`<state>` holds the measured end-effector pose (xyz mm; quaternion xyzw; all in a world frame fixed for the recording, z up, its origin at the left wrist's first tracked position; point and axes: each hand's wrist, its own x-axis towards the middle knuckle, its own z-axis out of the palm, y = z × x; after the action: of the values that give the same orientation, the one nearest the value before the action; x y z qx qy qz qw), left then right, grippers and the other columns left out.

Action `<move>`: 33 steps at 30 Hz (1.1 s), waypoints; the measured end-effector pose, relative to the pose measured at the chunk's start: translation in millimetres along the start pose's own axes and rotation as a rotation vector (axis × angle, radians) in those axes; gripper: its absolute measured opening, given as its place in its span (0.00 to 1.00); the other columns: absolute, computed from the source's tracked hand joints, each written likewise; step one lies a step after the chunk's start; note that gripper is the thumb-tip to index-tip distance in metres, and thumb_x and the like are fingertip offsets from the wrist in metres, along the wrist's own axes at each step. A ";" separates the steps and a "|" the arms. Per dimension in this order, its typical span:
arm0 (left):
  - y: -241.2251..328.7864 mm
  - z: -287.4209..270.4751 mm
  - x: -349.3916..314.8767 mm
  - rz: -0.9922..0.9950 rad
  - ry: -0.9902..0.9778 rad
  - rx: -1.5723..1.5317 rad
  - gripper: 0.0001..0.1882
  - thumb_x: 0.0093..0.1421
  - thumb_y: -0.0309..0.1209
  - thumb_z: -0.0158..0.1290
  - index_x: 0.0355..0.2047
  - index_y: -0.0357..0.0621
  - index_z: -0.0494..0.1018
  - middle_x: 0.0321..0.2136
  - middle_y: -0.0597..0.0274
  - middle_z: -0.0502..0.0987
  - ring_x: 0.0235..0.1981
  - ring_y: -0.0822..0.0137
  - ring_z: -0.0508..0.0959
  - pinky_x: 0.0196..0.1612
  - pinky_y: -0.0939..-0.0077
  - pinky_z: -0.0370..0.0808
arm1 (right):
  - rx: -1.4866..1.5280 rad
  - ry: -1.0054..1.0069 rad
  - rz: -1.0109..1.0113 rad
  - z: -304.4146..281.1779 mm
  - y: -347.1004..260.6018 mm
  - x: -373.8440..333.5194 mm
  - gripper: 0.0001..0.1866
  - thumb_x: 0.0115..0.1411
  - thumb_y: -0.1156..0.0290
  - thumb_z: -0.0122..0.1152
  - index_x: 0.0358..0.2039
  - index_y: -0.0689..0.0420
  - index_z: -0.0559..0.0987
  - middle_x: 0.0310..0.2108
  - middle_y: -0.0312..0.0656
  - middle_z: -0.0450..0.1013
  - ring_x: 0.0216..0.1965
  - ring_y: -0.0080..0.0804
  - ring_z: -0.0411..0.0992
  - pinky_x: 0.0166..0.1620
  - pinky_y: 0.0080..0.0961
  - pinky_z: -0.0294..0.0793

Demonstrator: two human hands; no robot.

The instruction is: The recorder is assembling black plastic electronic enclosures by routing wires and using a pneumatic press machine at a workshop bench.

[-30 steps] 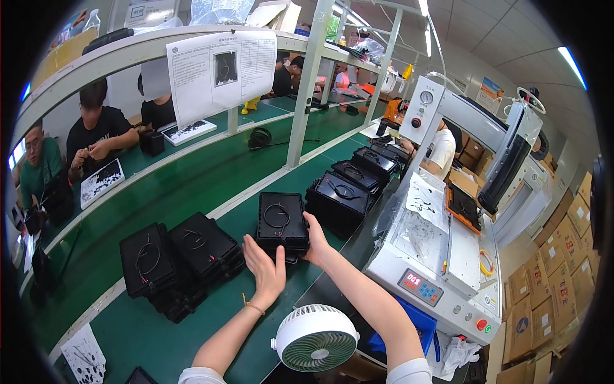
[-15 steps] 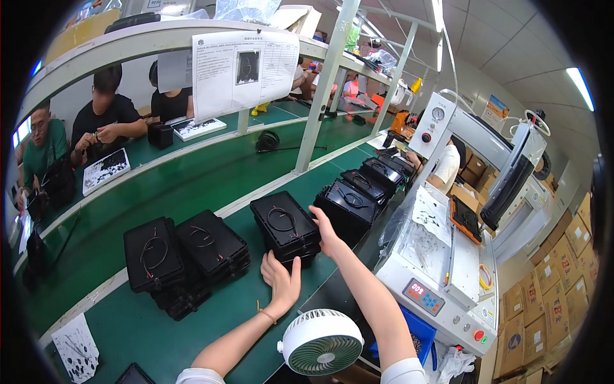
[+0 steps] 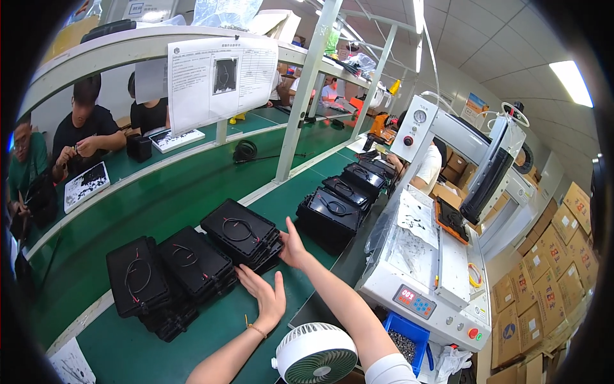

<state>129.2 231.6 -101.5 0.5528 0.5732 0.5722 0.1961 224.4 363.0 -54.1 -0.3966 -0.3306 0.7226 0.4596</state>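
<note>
A stack of flat black rectangular cases (image 3: 238, 232), each thin and with a looped black cable on the top one, stands on the green bench in front of me. My left hand (image 3: 262, 296) is open at the stack's near edge, its fingertips close to or touching the lower cases. Along the stack's right side my right hand (image 3: 293, 247) is held upright, fingers stretched out, its palm toward the cases. Directly left of this stack are a second stack of cases (image 3: 193, 259) and a third stack (image 3: 137, 275), the latter somewhat uneven.
Further right stand more case stacks (image 3: 331, 214) in a row. A white fan (image 3: 318, 355) sits below my forearms. At right are a white machine (image 3: 416, 269) and a blue bin (image 3: 409, 339) of small metal parts. A metal post (image 3: 306, 96) rises behind the bench; co-workers sit beyond.
The stack between my hands has shifted left, up against the neighbouring stack. My hands moved left with it, and the left fingers have loosened from its corner. The whole view has also shifted slightly.
</note>
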 end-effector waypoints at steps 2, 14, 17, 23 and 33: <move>2.9 -0.3 -2.7 -0.006 -0.007 -0.041 0.47 0.64 0.46 0.45 0.64 0.23 0.30 0.64 0.25 0.30 0.66 0.33 0.33 0.65 0.45 0.32 | -0.210 0.153 -0.162 -21.6 20.7 13.7 0.38 0.62 0.35 0.39 0.50 0.61 0.73 0.47 0.42 0.73 0.49 0.36 0.69 0.52 0.37 0.66; 34.8 14.7 0.9 0.441 -0.280 -0.247 0.23 0.61 0.27 0.48 0.54 0.34 0.58 0.47 0.49 0.59 0.44 0.58 0.63 0.47 0.68 0.64 | -0.908 0.999 -0.319 -65.2 26.0 -39.8 0.34 0.51 0.58 0.63 0.48 0.70 0.61 0.53 0.70 0.49 0.56 0.62 0.52 0.60 0.42 0.55; 24.4 53.8 14.5 0.150 -0.303 -0.331 0.17 0.64 0.28 0.46 0.50 0.31 0.60 0.43 0.49 0.60 0.39 0.63 0.64 0.44 0.72 0.67 | -0.862 1.106 -0.252 -60.8 24.6 -29.8 0.35 0.50 0.58 0.65 0.49 0.70 0.63 0.58 0.67 0.45 0.59 0.58 0.53 0.61 0.42 0.56; 13.4 73.7 10.9 0.097 -0.236 -0.360 0.14 0.66 0.31 0.45 0.46 0.32 0.62 0.39 0.51 0.62 0.34 0.64 0.67 0.39 0.72 0.69 | -0.230 0.775 -0.189 -68.1 11.2 -42.6 0.28 0.53 0.58 0.63 0.49 0.60 0.67 0.57 0.52 0.52 0.35 0.32 0.72 0.29 0.26 0.73; 9.6 80.3 10.9 0.010 -0.101 -0.360 0.16 0.67 0.33 0.43 0.48 0.32 0.60 0.42 0.47 0.61 0.41 0.59 0.66 0.49 0.68 0.65 | 0.016 0.434 -0.159 -51.4 20.6 -41.7 0.12 0.53 0.71 0.55 0.36 0.63 0.71 0.29 0.46 0.71 0.26 0.34 0.73 0.30 0.26 0.73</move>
<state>198.6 273.7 -110.3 0.5396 0.4481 0.6381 0.3176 272.2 322.8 -84.3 -0.5118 -0.2484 0.5846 0.5784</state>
